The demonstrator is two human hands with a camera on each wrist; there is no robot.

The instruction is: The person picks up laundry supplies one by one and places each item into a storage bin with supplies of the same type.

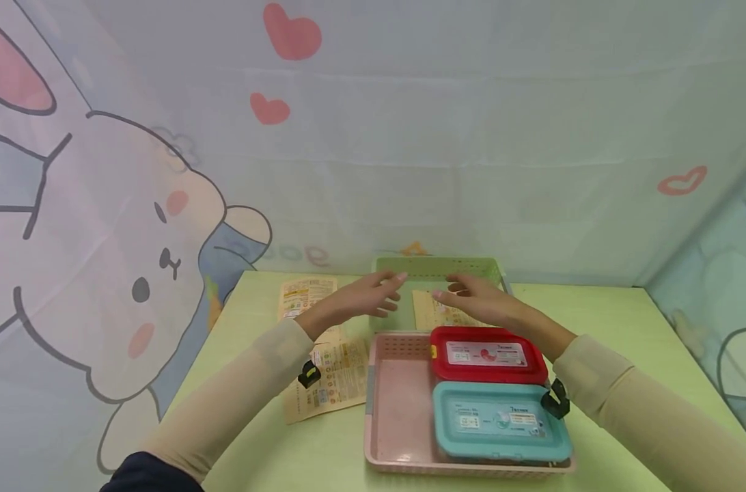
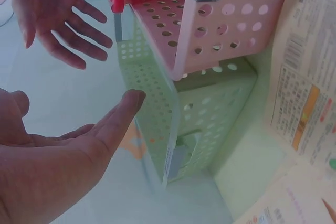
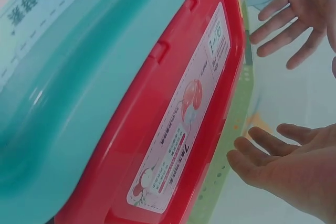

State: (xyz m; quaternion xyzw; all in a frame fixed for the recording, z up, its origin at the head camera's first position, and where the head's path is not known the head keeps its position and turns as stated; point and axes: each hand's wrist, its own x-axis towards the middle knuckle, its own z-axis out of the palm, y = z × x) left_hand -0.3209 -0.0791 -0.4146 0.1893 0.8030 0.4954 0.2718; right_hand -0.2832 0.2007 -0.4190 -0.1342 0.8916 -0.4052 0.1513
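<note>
Both hands hover over the green basket (image 1: 397, 318) at the back, palms turned toward each other and nothing between them. My left hand (image 1: 363, 298) is above the basket's left side, its fingers loosely extended. On the other side my right hand (image 1: 484, 301) has its fingers relaxed and slightly bent. A printed paper sheet (image 1: 427, 311) lies in the green basket, partly hidden by the right hand. In front stands a pink basket (image 1: 404, 410). Its right half holds a red-lidded box (image 1: 490, 372) and a teal-lidded box (image 1: 502, 447), both with printed labels.
Printed paper sheets (image 1: 342, 383) lie on the pale green table (image 1: 594, 328) left of the baskets, partly under the left arm in the head view. A cloth backdrop (image 1: 471, 137) with hearts and a cartoon rabbit hangs behind the table.
</note>
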